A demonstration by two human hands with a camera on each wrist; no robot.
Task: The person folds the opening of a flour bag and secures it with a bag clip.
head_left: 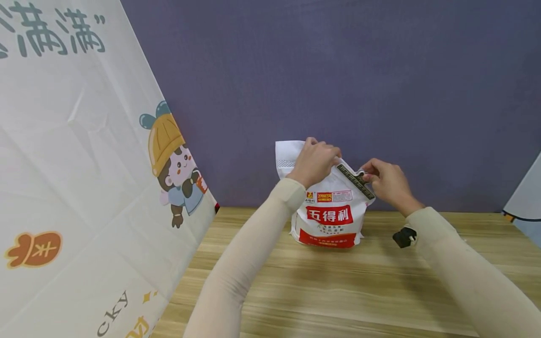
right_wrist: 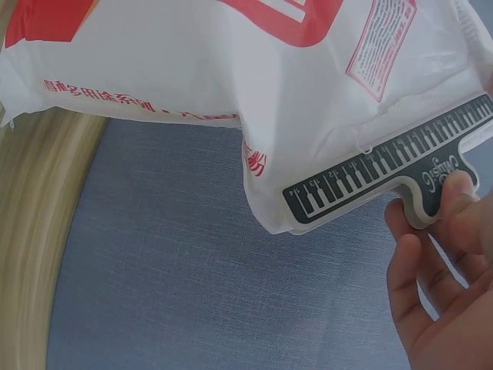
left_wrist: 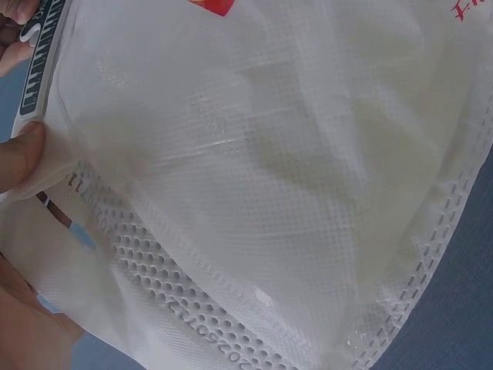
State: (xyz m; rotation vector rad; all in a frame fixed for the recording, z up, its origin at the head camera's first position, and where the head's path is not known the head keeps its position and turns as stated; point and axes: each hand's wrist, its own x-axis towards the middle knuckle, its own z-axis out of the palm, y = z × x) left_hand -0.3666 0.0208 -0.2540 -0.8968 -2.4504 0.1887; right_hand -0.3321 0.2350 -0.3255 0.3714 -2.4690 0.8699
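Observation:
A white flour bag (head_left: 328, 237) with red printed panels stands upright on the wooden table, against the backdrop. Across its upper right corner lies a long black-and-white clip (head_left: 354, 180) with a piano-key pattern. My right hand (head_left: 390, 184) pinches the clip's handle between thumb and fingers; in the right wrist view the clip (right_wrist: 370, 171) spans the bag's plastic edge. My left hand (head_left: 316, 162) grips the top of the bag just left of the clip. In the left wrist view its thumb (left_wrist: 19, 158) presses the bag beside the clip's end, near a perforated strip.
Behind the bag rises a blue-grey fabric backdrop (head_left: 253, 84). A white sheet with cartoon prints (head_left: 84, 155) borders the left side. The wood-grain table (head_left: 338, 291) extends toward me. A dark cable (head_left: 524, 218) and a pale panel are at the right edge.

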